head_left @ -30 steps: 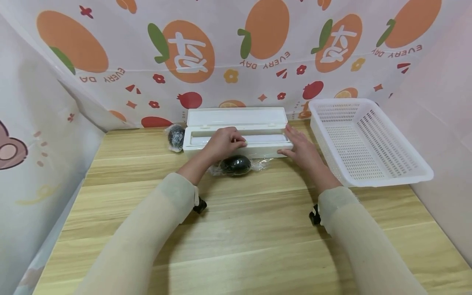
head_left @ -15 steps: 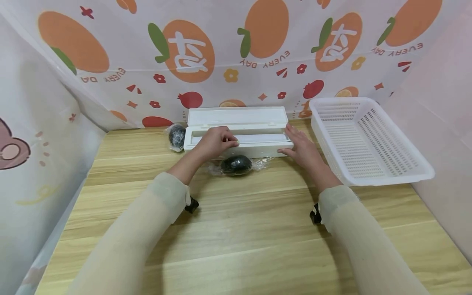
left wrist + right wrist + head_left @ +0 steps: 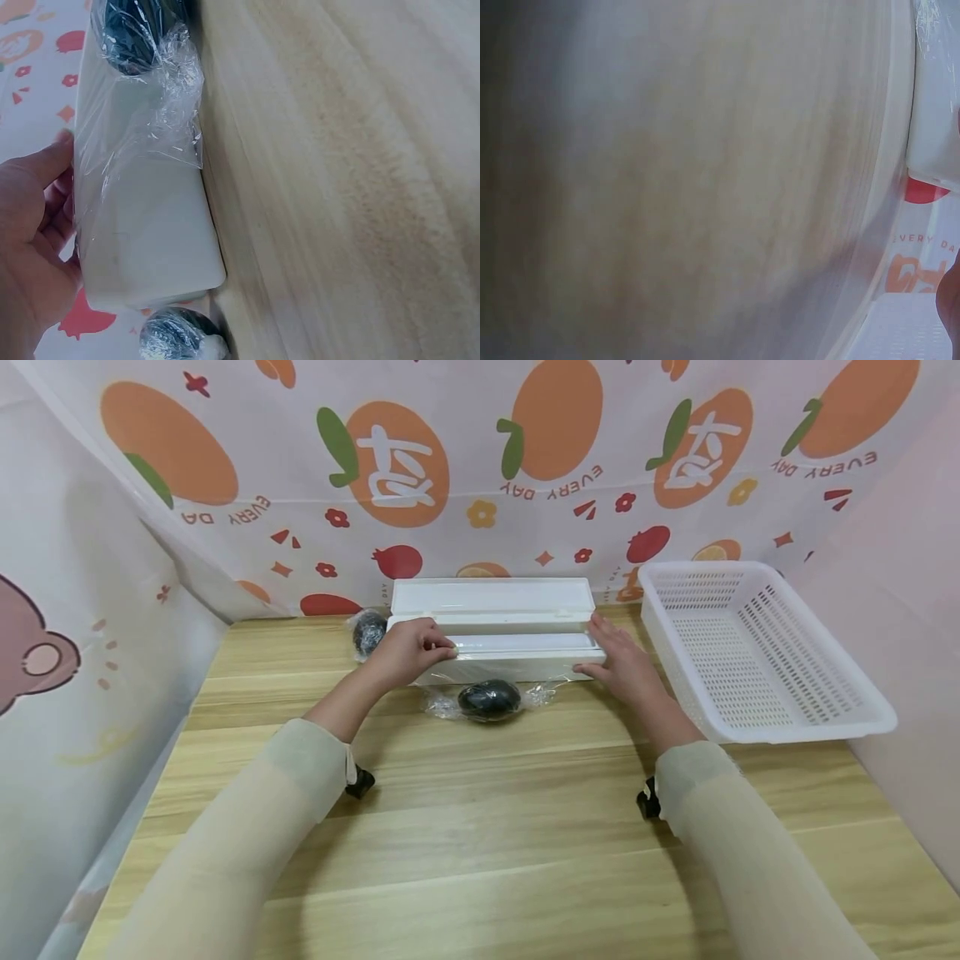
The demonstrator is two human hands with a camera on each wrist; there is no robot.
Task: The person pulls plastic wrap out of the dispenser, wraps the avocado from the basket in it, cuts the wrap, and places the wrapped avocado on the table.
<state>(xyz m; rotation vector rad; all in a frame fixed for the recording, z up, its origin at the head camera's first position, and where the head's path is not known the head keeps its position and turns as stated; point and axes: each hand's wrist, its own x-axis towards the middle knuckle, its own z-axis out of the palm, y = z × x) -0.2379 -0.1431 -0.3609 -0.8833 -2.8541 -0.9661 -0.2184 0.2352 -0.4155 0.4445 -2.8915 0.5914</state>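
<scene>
So the whole setup sits on a light wooden table [image 3: 480, 827] with plank-style grain running side to side. Behind the table hangs a white backdrop sheet [image 3: 480, 485] printed with big orange fruits, green leaves, little red flowers and "EVERY DAY" lettering, upside down. To the left of the table there's another sheet [image 3: 67, 677] with a pinkish cartoon bear on it, and right of the table a plain pale pink wall [image 3: 907, 635]. Lighting is soft and even

Both arms reach forward, sleeved to the wrists. The left hand [image 3: 408, 652] is curled; the right hand [image 3: 622, 664] lies flat with straight fingers.
</scene>
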